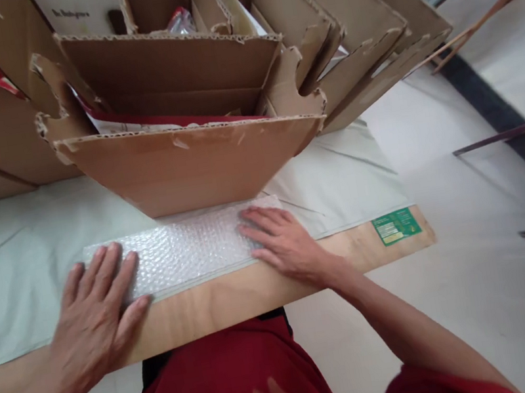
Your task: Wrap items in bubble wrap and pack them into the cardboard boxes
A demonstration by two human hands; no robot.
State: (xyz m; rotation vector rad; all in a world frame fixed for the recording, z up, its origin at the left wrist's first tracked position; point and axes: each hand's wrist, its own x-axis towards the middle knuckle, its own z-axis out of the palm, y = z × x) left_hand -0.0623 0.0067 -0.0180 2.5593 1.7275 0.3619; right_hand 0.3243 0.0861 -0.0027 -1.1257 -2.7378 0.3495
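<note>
A strip of clear bubble wrap (186, 248) lies flat near the front edge of a wooden table (238, 296) covered with a pale green sheet (11, 276). My left hand (95, 309) rests flat on the wrap's left end, fingers stretched out. My right hand (283, 241) presses flat on its right end, fingers extended. Both palms face down and hold nothing. Just behind the wrap stands an open cardboard box (187, 162), its front wall leaning toward me.
Several more open cardboard boxes (355, 29) with torn flaps crowd the back of the table. A green label (395, 226) is stuck at the table's right front corner. Pale floor and dark metal bars (512, 134) lie to the right.
</note>
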